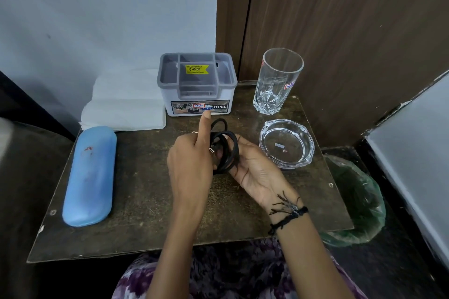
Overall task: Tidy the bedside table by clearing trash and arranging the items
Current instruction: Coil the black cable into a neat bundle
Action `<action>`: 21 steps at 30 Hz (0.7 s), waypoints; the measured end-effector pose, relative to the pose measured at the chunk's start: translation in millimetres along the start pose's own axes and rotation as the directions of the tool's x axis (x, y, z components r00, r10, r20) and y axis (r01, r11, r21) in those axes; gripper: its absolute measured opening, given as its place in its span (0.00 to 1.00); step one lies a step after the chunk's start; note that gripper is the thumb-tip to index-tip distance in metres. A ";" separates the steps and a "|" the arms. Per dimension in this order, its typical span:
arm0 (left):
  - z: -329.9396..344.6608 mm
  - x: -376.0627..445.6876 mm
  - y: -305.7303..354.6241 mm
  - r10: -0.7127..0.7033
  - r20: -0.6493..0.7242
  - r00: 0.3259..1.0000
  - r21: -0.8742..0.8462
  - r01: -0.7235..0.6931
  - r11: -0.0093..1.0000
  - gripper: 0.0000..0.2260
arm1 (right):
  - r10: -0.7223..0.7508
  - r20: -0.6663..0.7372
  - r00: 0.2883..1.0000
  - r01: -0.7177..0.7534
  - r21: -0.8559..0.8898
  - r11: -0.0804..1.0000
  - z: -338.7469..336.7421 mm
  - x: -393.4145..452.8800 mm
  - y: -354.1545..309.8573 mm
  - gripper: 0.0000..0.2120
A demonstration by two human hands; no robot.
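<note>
Above the worn brown bedside table (pixel 150 192), both hands, left (pixel 190 162) and right (pixel 255 167), grip a coiled black cable (pixel 227 150).

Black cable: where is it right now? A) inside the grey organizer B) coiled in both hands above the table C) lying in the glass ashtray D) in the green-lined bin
B: the black cable is looped in a coil held between the left hand and the right hand above the table; the grey organizer and the glass ashtray hold none of it.
</note>
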State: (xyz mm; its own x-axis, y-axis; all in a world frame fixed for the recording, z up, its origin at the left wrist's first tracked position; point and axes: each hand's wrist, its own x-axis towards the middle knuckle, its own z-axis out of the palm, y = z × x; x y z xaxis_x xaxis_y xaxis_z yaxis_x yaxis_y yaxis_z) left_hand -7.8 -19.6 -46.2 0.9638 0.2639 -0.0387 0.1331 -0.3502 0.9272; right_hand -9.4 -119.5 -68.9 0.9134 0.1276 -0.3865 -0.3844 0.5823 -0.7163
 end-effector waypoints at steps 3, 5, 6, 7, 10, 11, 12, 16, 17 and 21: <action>-1.4 -0.7 0.7 0.083 -0.063 0.995 0.044 -0.081 0.996 0.28 | -0.014 0.009 1.000 0.015 -0.166 0.986 -2.2 -0.6 1.5 0.08; -3.3 0.0 -0.2 0.120 -0.109 0.987 0.057 -0.114 0.992 0.28 | -0.031 0.050 0.998 0.042 -0.227 0.973 -0.2 -1.8 2.2 0.08; -4.0 0.7 -1.0 0.123 -0.139 0.983 0.065 -0.115 0.991 0.28 | -0.043 0.072 0.996 0.060 -0.257 0.965 0.6 -2.2 2.0 0.09; -4.5 1.6 -1.6 0.121 -0.171 0.978 0.079 -0.109 0.991 0.28 | -0.053 0.091 0.994 0.078 -0.289 0.954 0.5 -2.7 1.5 0.10; -6.9 5.1 -5.0 0.115 -0.238 0.964 0.128 -0.086 0.988 0.28 | -0.031 0.160 0.987 0.091 -0.383 0.919 1.3 -5.3 -2.4 0.22; -8.3 6.3 -6.0 0.116 -0.246 0.962 0.141 -0.083 0.987 0.28 | -0.016 0.200 0.980 0.101 -0.422 0.901 1.9 -6.5 -2.7 0.24; -9.6 7.2 -7.9 0.113 -0.242 0.964 0.146 -0.079 0.986 0.27 | -0.005 0.246 0.969 0.120 -0.454 0.883 3.7 -7.4 -1.9 0.22; -12.1 9.3 -13.4 0.100 -0.168 0.981 0.164 -0.072 0.984 0.27 | -0.088 0.301 0.950 0.252 -0.568 0.783 9.0 -5.1 6.4 0.27; -12.1 10.3 -14.4 0.091 -0.149 0.985 0.173 -0.064 0.983 0.26 | -0.113 0.284 0.952 0.263 -0.570 0.778 9.0 -4.3 8.2 0.34; -14.5 14.9 -16.3 0.078 -0.146 0.986 0.159 -0.054 0.986 0.25 | -0.254 0.321 0.912 0.395 -0.528 0.752 10.0 -3.1 15.8 0.29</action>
State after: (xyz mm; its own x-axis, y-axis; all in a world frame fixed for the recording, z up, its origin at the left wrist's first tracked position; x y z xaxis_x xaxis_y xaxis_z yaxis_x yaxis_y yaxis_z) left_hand 1.1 3.1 -56.5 0.9272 0.3640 0.0885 0.1155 -0.5026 0.8568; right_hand -16.9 -102.7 -73.2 0.9740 0.2261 0.0157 0.0013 0.0637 -0.9980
